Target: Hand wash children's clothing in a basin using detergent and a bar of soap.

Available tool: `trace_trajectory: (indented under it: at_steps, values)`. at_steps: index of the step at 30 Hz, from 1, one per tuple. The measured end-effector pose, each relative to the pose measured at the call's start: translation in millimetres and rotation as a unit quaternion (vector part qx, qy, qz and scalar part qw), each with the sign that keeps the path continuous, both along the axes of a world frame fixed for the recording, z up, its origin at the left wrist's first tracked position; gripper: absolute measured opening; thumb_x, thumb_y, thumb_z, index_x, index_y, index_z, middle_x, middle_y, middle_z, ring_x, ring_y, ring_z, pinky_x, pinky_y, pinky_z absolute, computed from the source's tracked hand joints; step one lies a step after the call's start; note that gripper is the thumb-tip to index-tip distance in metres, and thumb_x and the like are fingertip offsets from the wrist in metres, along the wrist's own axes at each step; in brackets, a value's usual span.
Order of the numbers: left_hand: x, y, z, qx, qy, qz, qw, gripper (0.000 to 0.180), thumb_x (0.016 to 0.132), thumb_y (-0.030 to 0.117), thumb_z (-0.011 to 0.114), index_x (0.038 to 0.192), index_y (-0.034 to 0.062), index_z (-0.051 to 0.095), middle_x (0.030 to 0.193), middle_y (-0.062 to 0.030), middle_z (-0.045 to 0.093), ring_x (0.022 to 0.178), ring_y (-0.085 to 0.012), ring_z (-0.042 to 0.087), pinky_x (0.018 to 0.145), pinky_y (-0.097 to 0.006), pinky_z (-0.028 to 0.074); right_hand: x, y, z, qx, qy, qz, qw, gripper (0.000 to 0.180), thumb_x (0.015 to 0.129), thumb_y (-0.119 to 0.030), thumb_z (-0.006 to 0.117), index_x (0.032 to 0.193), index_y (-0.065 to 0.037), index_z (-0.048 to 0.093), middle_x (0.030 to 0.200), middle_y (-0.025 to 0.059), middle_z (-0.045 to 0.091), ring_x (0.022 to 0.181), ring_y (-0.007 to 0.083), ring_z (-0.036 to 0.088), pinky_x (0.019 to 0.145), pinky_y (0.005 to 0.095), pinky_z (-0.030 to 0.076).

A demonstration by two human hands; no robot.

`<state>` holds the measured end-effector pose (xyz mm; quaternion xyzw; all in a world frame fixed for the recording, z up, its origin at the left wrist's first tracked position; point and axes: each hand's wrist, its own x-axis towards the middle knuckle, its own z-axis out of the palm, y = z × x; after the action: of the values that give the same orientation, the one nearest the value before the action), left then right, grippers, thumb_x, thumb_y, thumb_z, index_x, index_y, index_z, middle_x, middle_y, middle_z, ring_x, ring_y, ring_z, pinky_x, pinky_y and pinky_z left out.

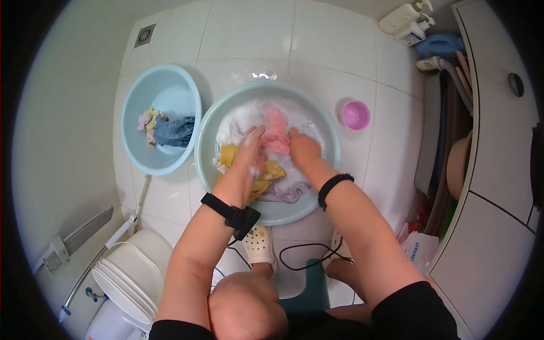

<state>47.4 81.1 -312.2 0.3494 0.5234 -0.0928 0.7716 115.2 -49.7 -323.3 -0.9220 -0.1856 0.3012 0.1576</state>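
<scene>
A large pale-blue basin (pixel 338 161) of sudsy water stands on the floor in front of me. In its foam a wet pink cloth (pixel 276 127) lies bunched between my hands. My left hand (pixel 250 148), flecked with suds, is closed on the cloth's left side, its fingertips partly hidden. My right hand (pixel 304 149) forms a fist on the cloth's right edge. Below my left hand is a mustard-yellow garment (pixel 266 180), partly covered by my wrist. A greyish-purple cloth (pixel 290 193) soaks near the basin's front.
At the left, a smaller blue basin (pixel 131 127) holds denim (pixel 174 131) and pale cloths. A pink cup (pixel 356 115) stands right of the large basin. White buckets (pixel 127 277) are at lower left, pump bottles (pixel 405 20) at upper right, beside a grey cabinet (pixel 498 141).
</scene>
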Motion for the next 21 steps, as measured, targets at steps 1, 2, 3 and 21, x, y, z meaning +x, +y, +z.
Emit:
trace_trajectory:
  at_steps: [1,2,3,21]
  values:
    - [3,-4,3,-0.003,-0.001,0.001,1.000,0.043,0.084,0.033,0.053,0.119,0.0115,0.041,0.124,-0.0089,0.044,0.108,-0.0251,0.042,0.100,-0.049,0.019,14,-4,-1,-0.029,0.030,0.068,0.997,0.023,0.081,-0.019,0.053,0.101,-0.007,0.053,0.095,0.0202,0.058,0.090,0.0376,0.057,0.076,0.0448,0.046]
    - [5,-9,7,0.019,0.011,0.015,1.000,0.044,0.084,0.034,0.053,0.120,0.0112,0.041,0.120,-0.0099,0.046,0.107,-0.0253,0.042,0.099,-0.050,0.021,23,-6,-2,-0.058,0.059,0.135,0.987,0.023,0.080,-0.019,0.055,0.099,-0.007,0.054,0.097,0.0196,0.057,0.092,0.0376,0.056,0.077,0.0444,0.046]
    - [6,-13,11,0.042,0.023,0.030,0.998,0.045,0.084,0.034,0.053,0.120,0.0108,0.040,0.116,-0.0108,0.047,0.106,-0.0255,0.042,0.098,-0.051,0.023,21,-2,-3,-0.061,0.058,0.136,0.987,0.023,0.080,-0.019,0.055,0.099,-0.007,0.054,0.097,0.0196,0.057,0.092,0.0376,0.056,0.077,0.0444,0.046]
    - [-14,-3,-1,0.060,-0.363,-0.035,0.929,0.019,0.085,0.026,0.051,0.093,0.0089,0.050,0.085,-0.0092,0.055,0.080,-0.0229,0.055,0.068,-0.035,0.049,-62,12,153,0.508,0.188,-0.099,0.835,0.026,0.073,-0.007,0.065,0.098,-0.004,0.057,0.087,0.0058,0.060,0.083,0.0135,0.056,0.076,0.0269,0.044]
